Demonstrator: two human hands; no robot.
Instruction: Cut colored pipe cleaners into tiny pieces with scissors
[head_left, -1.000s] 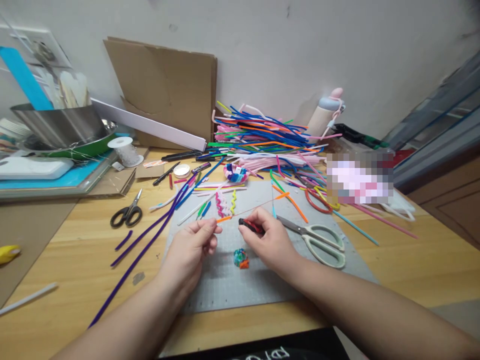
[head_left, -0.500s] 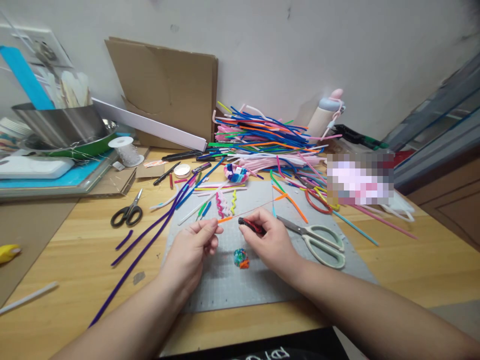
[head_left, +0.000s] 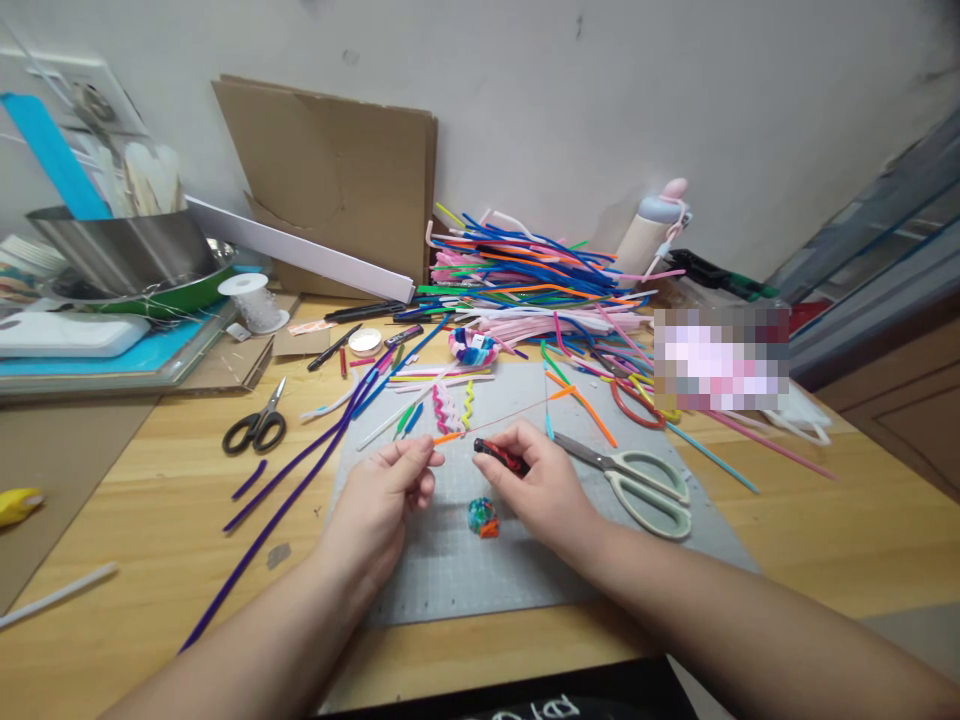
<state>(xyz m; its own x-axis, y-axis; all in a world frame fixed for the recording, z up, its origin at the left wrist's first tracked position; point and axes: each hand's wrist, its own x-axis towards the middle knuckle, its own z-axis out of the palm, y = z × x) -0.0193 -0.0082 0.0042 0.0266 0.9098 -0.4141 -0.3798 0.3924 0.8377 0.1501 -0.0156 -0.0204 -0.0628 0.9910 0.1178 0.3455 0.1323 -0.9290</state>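
My left hand [head_left: 397, 475] pinches an orange pipe cleaner [head_left: 448, 438] between thumb and fingers. Past its fuzzy part, a thin bare wire stretches right to an orange fuzzy tip. A small black-and-red tool [head_left: 499, 455] is gripped in my right hand [head_left: 544, 480], its dark end close below the wire; its exact kind is unclear. Between and below the hands, a small blue-green ball with an orange patch [head_left: 484, 518] lies on the grey cutting mat [head_left: 435, 580]. Scissors with pale green handles [head_left: 649, 475] rest just right of my right hand.
A large pile of colourful pipe cleaners [head_left: 532, 275] lies at the back. Black scissors [head_left: 255, 428] and long purple pipe cleaners [head_left: 289, 500] are on the left. Pink and yellow coils [head_left: 446, 410] sit ahead. A metal pot [head_left: 127, 250] stands back left, a bottle [head_left: 645, 235] back right.
The black-and-red tool has shifted very slightly left with my right hand. My left hand stays in place with the orange pipe cleaner.
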